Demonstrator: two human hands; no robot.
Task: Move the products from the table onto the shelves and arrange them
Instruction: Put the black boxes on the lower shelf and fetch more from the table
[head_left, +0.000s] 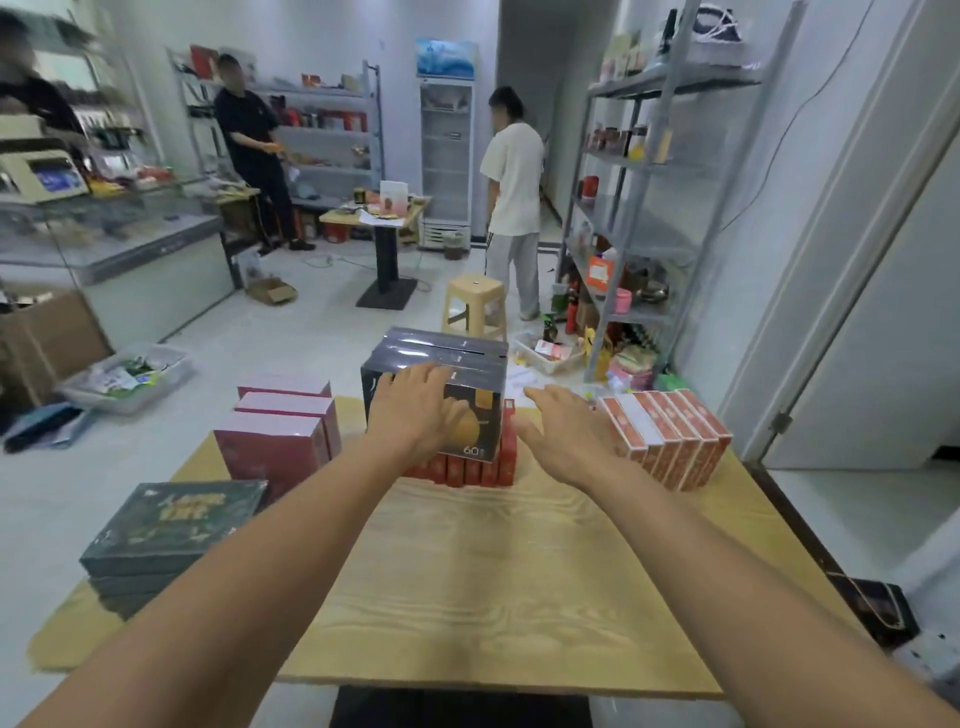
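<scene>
A beige stool (475, 306) stands beside a person in white (511, 197).

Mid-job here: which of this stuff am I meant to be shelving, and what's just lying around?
For the job:
dark box that the left hand touches
small red boxes beneath it
maroon boxes
orange-and-white boxes
dark green boxes
table
grey shelf

Just lying about:
plastic stool
cardboard box on the floor
clear tub
fridge

Dark boxes (441, 356) stacked on small red boxes (467, 472); orange-white cartons (670, 441) upright to their right.
</scene>
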